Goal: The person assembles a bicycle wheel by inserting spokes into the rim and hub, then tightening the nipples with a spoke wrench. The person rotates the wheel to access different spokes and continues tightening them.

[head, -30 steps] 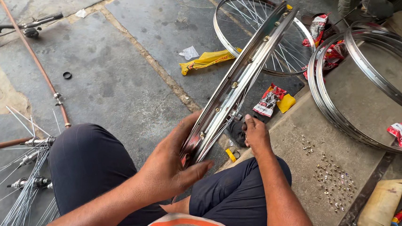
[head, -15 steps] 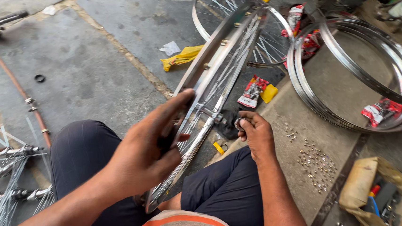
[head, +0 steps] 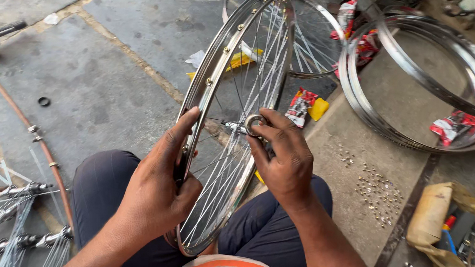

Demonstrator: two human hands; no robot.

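A spoked bicycle wheel with a shiny metal rim [head: 220, 65] stands upright between my knees. My left hand [head: 159, 184] grips the rim on its near left side. At the wheel's centre my right hand [head: 283, 153] pinches a small metal ring [head: 253, 122] at the hub axle. The spokes fan out from the hub behind my fingers.
Several bare chrome rims [head: 419, 85] lie stacked at the right, another spoked wheel [head: 311, 38] behind. Red packets [head: 301, 105] and scattered spoke nipples [head: 376, 188] litter the floor. A tool bag [head: 453, 232] sits at the lower right, bundled spokes [head: 13, 235] at the lower left.
The wheel has turned from edge-on to show its spokes. My right hand rose from the floor to the hub with the ring; my left hand shifted along the rim.
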